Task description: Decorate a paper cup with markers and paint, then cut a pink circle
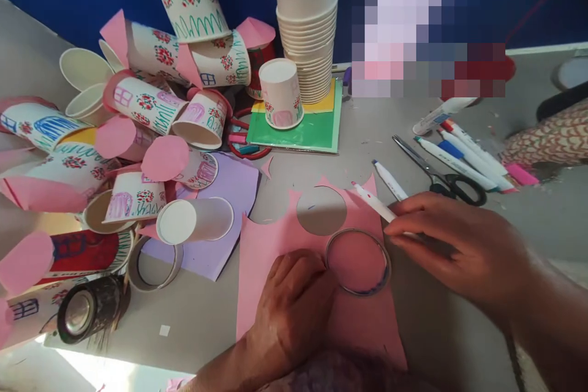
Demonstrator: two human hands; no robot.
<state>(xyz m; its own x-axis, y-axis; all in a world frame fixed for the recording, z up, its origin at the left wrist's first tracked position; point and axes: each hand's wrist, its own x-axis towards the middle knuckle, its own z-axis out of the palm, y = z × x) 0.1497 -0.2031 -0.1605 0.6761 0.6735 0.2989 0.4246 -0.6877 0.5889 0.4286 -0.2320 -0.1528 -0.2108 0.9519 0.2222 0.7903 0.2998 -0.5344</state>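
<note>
Pink paper (261, 269) with round cut-outs along its top lies in front of me. On it rests a thin ring (358, 262), blue-marked along its lower inner edge. My left hand (296, 306) is closed on the paper, its fingertips at the ring's left edge; whether they grip the ring is hard to tell. A white marker (374, 201) with a pink tip is pinched in my right hand (441, 245), above the paper's right edge. A second marker (390, 179), blue-tipped, lies just beyond it.
Decorated paper cups (147, 101) crowd the left, with a tape roll (155, 263) and purple paper (225, 245). Stacked cups (305, 43) stand at the back. Scissors (432, 174) and more markers (459, 162) lie right, near another person's patterned sleeve (551, 125).
</note>
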